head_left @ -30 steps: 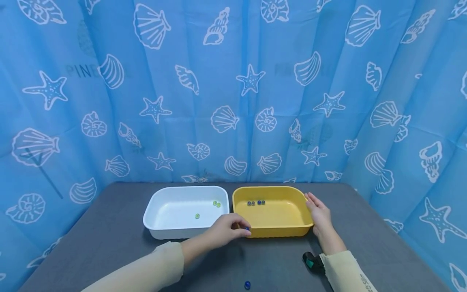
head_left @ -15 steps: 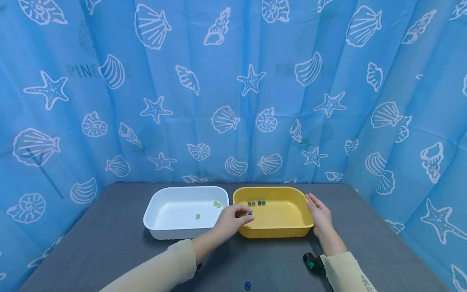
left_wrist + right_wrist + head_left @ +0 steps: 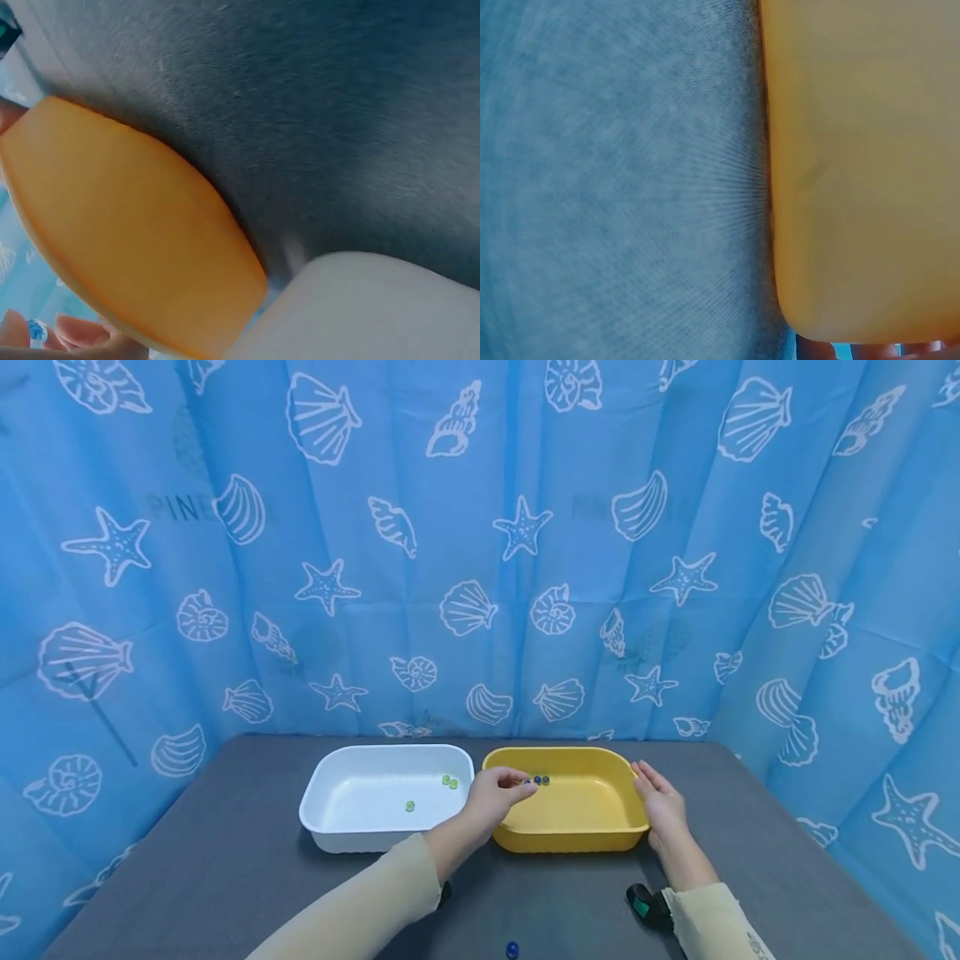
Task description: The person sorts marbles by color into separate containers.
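My left hand reaches over the near left side of a yellow tray. In the left wrist view, a blue marble shows between its fingertips. Beside those fingertips, inside the tray, lie a blue marble and a darker marble; the hand hides the tray floor to their left. My right hand rests along the tray's right end, fingers fairly straight against it. In the right wrist view, fingertips show past the tray's edge. Another blue marble lies on the table near me.
A white tray stands left of the yellow one, with a few green marbles inside. A grey cloth covers the table. A blue shell-patterned curtain hangs behind. A black strap device is at my right wrist.
My left hand has moved up and to the right with the blue marble, from the tray's near rim to over its inside. The right hand stays at the tray's right end.
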A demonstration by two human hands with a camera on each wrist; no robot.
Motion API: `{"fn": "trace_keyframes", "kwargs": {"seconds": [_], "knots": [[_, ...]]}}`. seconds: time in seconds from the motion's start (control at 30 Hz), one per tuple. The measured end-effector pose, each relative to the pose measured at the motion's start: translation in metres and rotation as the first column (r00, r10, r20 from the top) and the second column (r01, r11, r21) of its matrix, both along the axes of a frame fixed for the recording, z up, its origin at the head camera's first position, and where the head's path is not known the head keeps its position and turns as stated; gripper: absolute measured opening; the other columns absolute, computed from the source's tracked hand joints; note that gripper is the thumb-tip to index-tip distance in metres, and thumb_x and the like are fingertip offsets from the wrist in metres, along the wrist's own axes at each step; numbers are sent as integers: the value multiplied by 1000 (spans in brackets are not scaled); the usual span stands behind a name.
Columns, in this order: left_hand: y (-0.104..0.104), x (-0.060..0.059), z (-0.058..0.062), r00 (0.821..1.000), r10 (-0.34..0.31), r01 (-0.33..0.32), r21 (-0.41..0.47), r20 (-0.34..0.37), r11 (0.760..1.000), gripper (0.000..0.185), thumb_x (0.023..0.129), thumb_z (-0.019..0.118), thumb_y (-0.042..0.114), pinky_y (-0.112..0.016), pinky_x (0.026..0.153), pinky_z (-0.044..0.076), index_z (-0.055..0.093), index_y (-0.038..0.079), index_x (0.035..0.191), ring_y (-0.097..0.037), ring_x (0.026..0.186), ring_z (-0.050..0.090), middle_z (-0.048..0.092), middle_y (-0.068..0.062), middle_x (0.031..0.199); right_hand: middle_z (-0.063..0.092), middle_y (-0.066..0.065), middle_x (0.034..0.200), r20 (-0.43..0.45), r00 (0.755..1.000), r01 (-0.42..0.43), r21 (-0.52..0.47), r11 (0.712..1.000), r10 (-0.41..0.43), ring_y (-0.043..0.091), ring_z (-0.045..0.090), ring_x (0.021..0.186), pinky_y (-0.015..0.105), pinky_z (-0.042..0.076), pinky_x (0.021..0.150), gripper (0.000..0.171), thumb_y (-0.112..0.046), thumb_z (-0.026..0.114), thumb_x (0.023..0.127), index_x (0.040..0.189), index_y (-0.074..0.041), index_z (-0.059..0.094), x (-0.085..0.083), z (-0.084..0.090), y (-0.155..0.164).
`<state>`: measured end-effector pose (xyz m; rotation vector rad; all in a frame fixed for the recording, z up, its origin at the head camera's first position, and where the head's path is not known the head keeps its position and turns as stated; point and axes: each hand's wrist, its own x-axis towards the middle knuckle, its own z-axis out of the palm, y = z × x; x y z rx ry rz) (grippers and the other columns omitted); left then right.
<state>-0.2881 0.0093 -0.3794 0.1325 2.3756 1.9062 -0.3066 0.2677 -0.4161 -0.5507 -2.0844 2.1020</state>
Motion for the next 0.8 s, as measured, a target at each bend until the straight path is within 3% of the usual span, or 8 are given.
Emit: {"fn": "trace_keyframes", "kwargs": {"seconds": [0.2, 0.43, 0.57, 0.8], "knots": [[11, -16, -4, 999, 48, -48, -1, 26, 999, 17, 86, 75, 17, -31, 75, 48, 70, 3, 96, -16, 84, 56, 63, -4, 91, 27, 8, 157, 3, 1000, 6, 7, 1000, -6, 25, 24, 144, 40, 22, 115, 52, -20, 39, 106, 154, -10, 23, 0, -1, 0], [26, -28, -15, 998, 59, -59, -107, -5, 993, 16, 83, 79, 15, -27, 65, 47, 70, 4, 92, -14, 75, 53, 59, -2, 84, 27, 8, 156, 7, 1000, 3, 2, 1000, -3, 24, 24, 144, 40, 22, 115, 51, -19, 39, 106, 154, -10, 24, 1, 0, 0], [34, -33, -21, 997, 71, -66, -130, 39, 989, 15, 83, 78, 14, -28, 66, 47, 71, 6, 93, -15, 76, 52, 58, -2, 85, 26, 9, 157, 11, 1000, -1, 4, 1000, 1, 24, 23, 144, 40, 22, 115, 52, -19, 39, 106, 154, -10, 23, 2, 1, 0], [41, -37, -25, 984, 72, -59, -86, 161, 995, 13, 80, 79, 6, -32, 71, 49, 69, 5, 89, -19, 81, 55, 61, -5, 95, 25, 9, 157, 12, 1000, -4, 5, 1000, 4, 25, 23, 144, 41, 21, 115, 52, -20, 39, 106, 154, -10, 22, 2, 2, 0]]}}
